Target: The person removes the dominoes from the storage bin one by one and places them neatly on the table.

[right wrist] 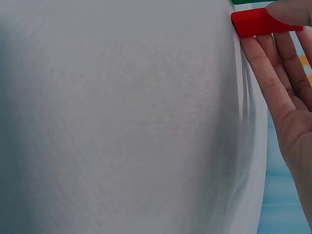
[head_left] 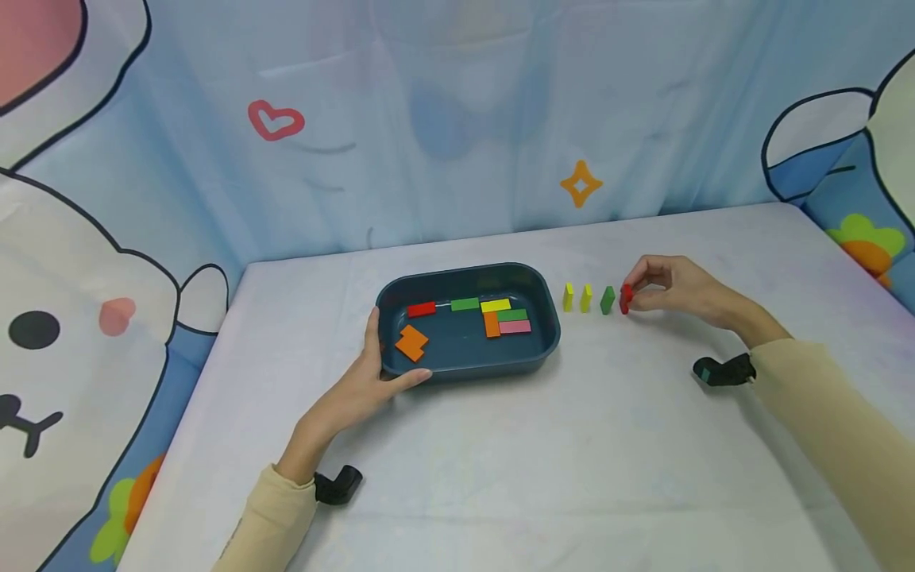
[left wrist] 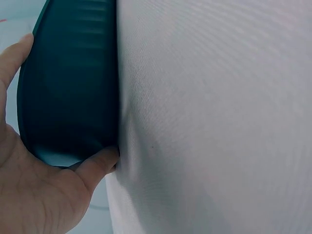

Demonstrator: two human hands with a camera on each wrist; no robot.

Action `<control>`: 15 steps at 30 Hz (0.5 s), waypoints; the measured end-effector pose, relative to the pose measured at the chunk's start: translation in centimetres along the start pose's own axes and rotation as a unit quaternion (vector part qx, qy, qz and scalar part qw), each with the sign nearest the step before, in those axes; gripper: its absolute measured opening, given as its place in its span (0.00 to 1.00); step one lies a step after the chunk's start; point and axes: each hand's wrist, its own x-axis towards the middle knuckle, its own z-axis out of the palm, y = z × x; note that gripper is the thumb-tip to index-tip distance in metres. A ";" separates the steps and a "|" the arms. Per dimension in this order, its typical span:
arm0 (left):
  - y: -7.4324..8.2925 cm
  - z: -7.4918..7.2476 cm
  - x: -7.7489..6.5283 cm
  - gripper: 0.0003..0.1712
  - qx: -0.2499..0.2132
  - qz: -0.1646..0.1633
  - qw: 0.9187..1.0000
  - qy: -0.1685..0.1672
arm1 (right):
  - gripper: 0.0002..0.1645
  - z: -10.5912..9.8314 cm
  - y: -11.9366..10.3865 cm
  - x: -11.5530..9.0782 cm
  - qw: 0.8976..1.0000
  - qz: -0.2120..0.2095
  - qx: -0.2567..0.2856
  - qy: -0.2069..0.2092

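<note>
Between thumb and fingers, my right hand (head_left: 675, 287) pinches an upright red domino block (head_left: 626, 299) at the right end of a short row. Beside it stand a green block (head_left: 608, 300) and two yellow ones, the nearer yellow block (head_left: 586, 298) and the farther yellow block (head_left: 568, 297). In the right wrist view the thumb lies over the red block (right wrist: 258, 22). My left hand (head_left: 364, 389) rests spread against the left end of a dark blue-green tray (head_left: 465, 372), thumb along the near wall, fingers along the left side.
Inside the tray lie several loose blocks: a red block (head_left: 421, 309), green blocks, a yellow block (head_left: 496, 305), a pink block (head_left: 515, 326) and orange blocks (head_left: 411, 343). White cloth (head_left: 536, 477) covers the table; a printed curtain (head_left: 457, 119) hangs behind.
</note>
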 end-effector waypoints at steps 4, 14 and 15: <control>0.1 0.0 0.0 0.71 -0.004 0.002 1.000 -0.001 | 0.18 0.1 0.1 -0.1 1.000 -0.001 -0.001 0.002; 0.1 0.0 -0.1 0.72 -0.007 0.002 1.000 -0.002 | 0.19 0.1 0.0 -0.2 1.000 -0.002 -0.007 0.004; 0.2 0.0 -0.1 0.72 -0.008 0.002 1.000 -0.002 | 0.19 0.1 0.0 -0.2 1.000 -0.002 -0.008 0.004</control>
